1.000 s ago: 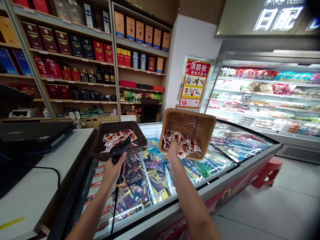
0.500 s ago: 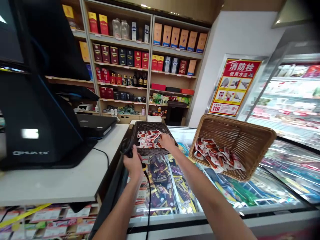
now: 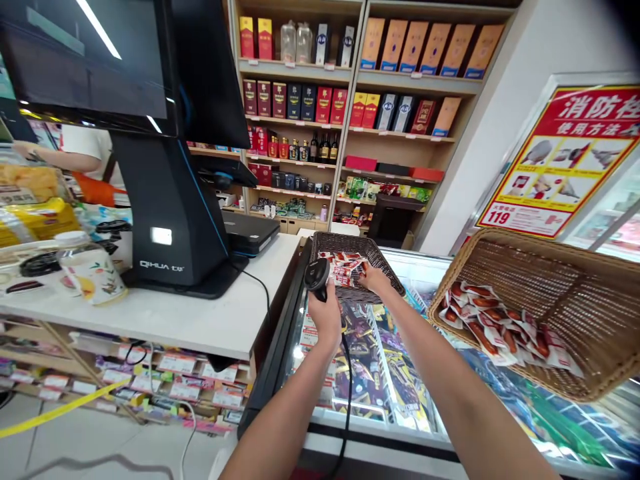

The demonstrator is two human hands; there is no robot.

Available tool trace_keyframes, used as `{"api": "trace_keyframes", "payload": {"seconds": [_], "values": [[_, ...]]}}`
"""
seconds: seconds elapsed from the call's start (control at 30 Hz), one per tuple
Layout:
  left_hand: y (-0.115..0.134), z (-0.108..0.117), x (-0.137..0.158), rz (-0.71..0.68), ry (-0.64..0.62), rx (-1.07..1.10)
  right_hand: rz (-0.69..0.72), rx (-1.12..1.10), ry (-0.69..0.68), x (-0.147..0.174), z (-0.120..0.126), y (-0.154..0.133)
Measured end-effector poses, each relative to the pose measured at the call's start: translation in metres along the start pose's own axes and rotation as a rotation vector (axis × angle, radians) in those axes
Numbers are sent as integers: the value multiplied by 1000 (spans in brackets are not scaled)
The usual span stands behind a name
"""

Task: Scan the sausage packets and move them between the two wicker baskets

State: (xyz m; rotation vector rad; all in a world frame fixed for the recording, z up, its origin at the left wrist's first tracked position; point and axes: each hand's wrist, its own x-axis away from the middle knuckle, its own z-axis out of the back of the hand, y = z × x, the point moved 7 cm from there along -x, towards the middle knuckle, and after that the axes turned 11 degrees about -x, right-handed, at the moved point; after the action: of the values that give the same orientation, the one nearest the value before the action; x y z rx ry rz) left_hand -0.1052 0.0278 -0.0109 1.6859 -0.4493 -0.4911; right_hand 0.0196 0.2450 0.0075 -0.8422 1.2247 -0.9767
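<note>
My left hand [image 3: 326, 312] is wrapped round the handle of a black barcode scanner [image 3: 316, 275], its cable hanging down past my wrist. The scanner's head is by the near left side of a dark brown wicker basket [image 3: 393, 268]. In that basket lie red-and-white packs of sausages [image 3: 343, 265]. Over the basket's right part, my right hand [image 3: 374, 277] has its fingers closed on a sausage pack [image 3: 358, 268], partly hidden by the hand. A larger tan wicker basket [image 3: 595, 327] on the right, tilted in view, holds several more sausage packs [image 3: 493, 319].
Both baskets rest on a glass-topped freezer [image 3: 370, 360] of packaged goods. On the left, a white counter [image 3: 200, 313] carries a black checkout terminal [image 3: 175, 220] and a jar [image 3: 93, 270]. A person [image 3: 85, 153] stands behind it. Shelves of boxes [image 3: 295, 100] line the back.
The view has swung left, so the counter, jar and person now show. The scanner's head has come up beside the basket's packs; my right hand stays at the basket.
</note>
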Motion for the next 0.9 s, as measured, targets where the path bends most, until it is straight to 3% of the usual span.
{"api": "trace_keyframes", "payload": {"seconds": [0.17,0.27,0.37,0.43,0.53,0.67,0.83,0.9], "values": [[-5,0,-6,-22,21,-22,42,123,42,15,17,-32],[-7,-2,-9,1,21,-38,-8,-102,62,32,34,-44],[-2,-9,-9,-11,-40,3,-182,-537,-44,55,49,-39],[1,-14,-7,-2,-67,31,-240,-684,-136,71,62,-35],[7,-22,-3,-17,-131,29,-239,-726,-163,88,91,-24],[4,-34,5,11,-268,-25,-198,-726,-22,97,126,-1],[4,-43,19,2,-402,-113,-170,-741,52,97,135,16],[8,-44,23,-39,-401,-168,-206,-738,84,98,137,20]]}}
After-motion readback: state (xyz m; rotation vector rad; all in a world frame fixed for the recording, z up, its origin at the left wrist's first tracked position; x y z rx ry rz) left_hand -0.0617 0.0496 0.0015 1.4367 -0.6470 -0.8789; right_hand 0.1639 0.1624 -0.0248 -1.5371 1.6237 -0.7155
